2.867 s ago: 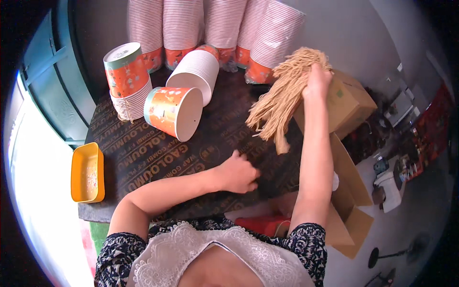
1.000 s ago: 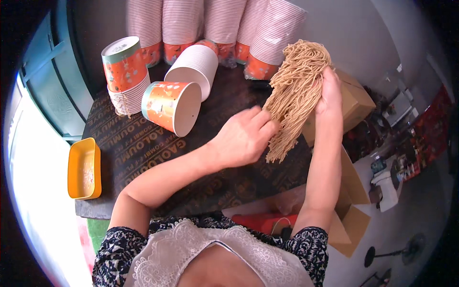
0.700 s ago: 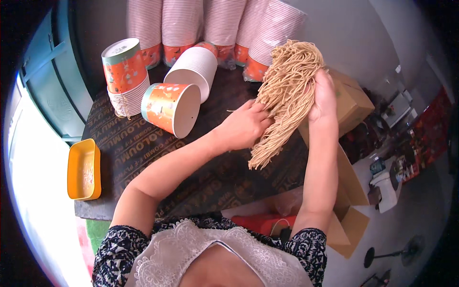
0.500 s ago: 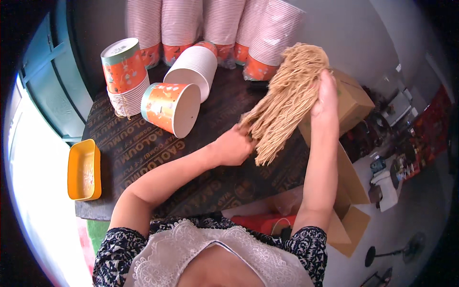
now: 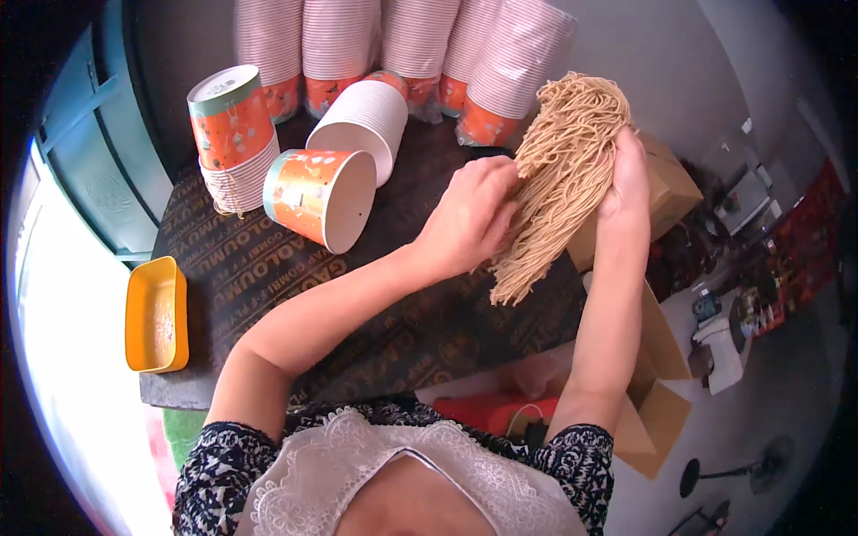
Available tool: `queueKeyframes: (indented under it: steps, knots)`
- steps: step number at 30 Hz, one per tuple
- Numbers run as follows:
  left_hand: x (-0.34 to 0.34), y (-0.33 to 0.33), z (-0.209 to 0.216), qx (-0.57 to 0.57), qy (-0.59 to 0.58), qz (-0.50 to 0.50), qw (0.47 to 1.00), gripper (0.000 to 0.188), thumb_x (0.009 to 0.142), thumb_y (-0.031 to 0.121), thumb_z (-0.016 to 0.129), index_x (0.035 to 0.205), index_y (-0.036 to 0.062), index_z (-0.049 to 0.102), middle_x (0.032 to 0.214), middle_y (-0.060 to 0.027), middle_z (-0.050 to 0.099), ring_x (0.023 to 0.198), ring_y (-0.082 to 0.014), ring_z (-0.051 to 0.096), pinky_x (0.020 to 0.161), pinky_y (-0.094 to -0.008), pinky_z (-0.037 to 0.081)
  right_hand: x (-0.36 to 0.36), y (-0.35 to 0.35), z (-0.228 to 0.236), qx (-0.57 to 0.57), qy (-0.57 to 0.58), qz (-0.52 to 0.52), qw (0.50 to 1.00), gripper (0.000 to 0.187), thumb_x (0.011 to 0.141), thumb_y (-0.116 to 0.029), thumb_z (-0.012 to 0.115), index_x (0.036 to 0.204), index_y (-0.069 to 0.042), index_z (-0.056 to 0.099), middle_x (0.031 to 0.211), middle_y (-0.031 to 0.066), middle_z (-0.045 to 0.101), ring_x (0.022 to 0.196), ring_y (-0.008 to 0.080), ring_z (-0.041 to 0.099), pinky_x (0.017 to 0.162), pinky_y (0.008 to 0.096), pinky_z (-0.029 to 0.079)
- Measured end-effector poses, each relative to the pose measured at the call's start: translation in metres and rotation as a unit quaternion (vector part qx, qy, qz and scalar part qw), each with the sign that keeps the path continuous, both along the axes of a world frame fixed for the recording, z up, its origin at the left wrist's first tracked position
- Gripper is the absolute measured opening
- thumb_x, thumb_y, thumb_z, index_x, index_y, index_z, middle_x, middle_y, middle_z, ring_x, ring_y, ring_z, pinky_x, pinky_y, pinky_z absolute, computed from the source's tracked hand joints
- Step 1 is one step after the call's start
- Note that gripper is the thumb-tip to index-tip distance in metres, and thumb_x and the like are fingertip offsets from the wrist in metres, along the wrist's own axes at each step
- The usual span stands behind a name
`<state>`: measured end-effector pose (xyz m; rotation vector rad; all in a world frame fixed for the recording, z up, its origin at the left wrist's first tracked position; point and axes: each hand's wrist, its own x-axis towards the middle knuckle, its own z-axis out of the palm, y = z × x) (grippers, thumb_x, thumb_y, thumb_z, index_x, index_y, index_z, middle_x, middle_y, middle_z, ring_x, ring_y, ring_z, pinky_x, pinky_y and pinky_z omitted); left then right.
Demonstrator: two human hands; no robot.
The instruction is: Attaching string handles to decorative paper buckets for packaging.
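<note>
A thick bundle of tan noodle-like strands (image 5: 563, 196) is held tilted above the dark table. My right hand (image 5: 626, 174) grips it along its right side, the fingers mostly hidden behind the strands. At its left edge my left hand (image 5: 472, 213) has its fingers bent in and closed on the strands, with the fingertips partly hidden. To the left lies an orange paper tub (image 5: 302, 201) on its side, its white mouth facing right. Behind it a stack of white tubs (image 5: 362, 121) also lies down.
An upside-down stack of orange tubs (image 5: 234, 134) stands at the left. Plastic-wrapped tub stacks (image 5: 416, 45) line the back. A yellow tray (image 5: 182, 322) sits at the table's (image 5: 357, 357) left edge. Cardboard boxes (image 5: 670, 183) are at the right.
My left hand has moved up and right, from the lower tips of the strands to their left side. The bundle and my right hand have shifted slightly right.
</note>
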<state>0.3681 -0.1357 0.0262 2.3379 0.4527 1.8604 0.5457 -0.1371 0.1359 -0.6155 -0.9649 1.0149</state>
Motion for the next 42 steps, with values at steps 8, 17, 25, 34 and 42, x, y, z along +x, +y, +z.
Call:
queueKeyframes:
  steps: [8, 17, 25, 34, 42]
  knots:
    - [0.005, -0.001, 0.021, -0.418, -0.227, -0.334, 0.814, 0.018, 0.094, 0.01, 0.059, 0.106, -0.0023, 0.058, 0.096, -0.0029, 0.064, 0.085, -0.0073, 0.058, 0.077, -0.0248, 0.048, -0.015, -0.01, 0.0, 0.005, -0.013, 0.041, 0.999, 0.028, 0.096, -0.013, 0.042, 0.109, 0.007, 0.058, 0.101, 0.0169, 0.065, 0.085, 0.0252, 0.067, 0.075, 0.0383, 0.058]
    - [0.005, 0.01, 0.031, -0.527, -0.26, -0.331, 0.738, 0.01, 0.09, 0.009, 0.062, 0.089, -0.0001, 0.058, 0.079, -0.0038, 0.063, 0.066, -0.0096, 0.058, 0.059, -0.0254, 0.046, -0.03, -0.013, -0.005, 0.007, -0.038, 0.052, 0.998, 0.025, 0.093, -0.008, 0.043, 0.105, 0.006, 0.06, 0.097, 0.0139, 0.066, 0.081, 0.0219, 0.067, 0.071, 0.0354, 0.058]
    - [-0.003, 0.033, -0.046, -0.597, -0.146, -0.124, 0.779, 0.012, 0.092, 0.009, 0.054, 0.088, -0.0011, 0.059, 0.075, -0.0059, 0.06, 0.061, -0.0127, 0.053, 0.055, -0.0321, 0.047, -0.033, -0.021, 0.005, 0.045, -0.08, -0.02, 0.996, 0.028, 0.098, -0.014, 0.042, 0.114, 0.005, 0.055, 0.105, 0.0145, 0.064, 0.089, 0.0215, 0.066, 0.077, 0.0344, 0.058]
    - [-0.023, 0.034, -0.084, -0.216, 0.027, 0.226, 0.949, 0.022, 0.074, 0.002, 0.061, 0.096, -0.0023, 0.056, 0.088, -0.018, 0.055, 0.072, -0.0303, 0.057, 0.065, -0.0427, 0.046, 0.009, -0.012, 0.007, 0.057, -0.041, 0.01, 0.997, 0.03, 0.097, -0.018, 0.046, 0.115, 0.004, 0.056, 0.106, 0.015, 0.065, 0.091, 0.0236, 0.066, 0.078, 0.0362, 0.058]
    - [-0.002, -0.021, 0.012, 0.171, 0.096, 0.044, 0.98, 0.048, 0.068, 0.008, 0.066, 0.114, 0.0, 0.055, 0.112, -0.0156, 0.055, 0.101, -0.0325, 0.055, 0.09, -0.0441, 0.043, -0.01, -0.012, -0.003, 0.025, -0.024, 0.056, 0.998, 0.03, 0.098, -0.017, 0.044, 0.114, 0.005, 0.056, 0.106, 0.0157, 0.065, 0.09, 0.0237, 0.067, 0.078, 0.0359, 0.058]
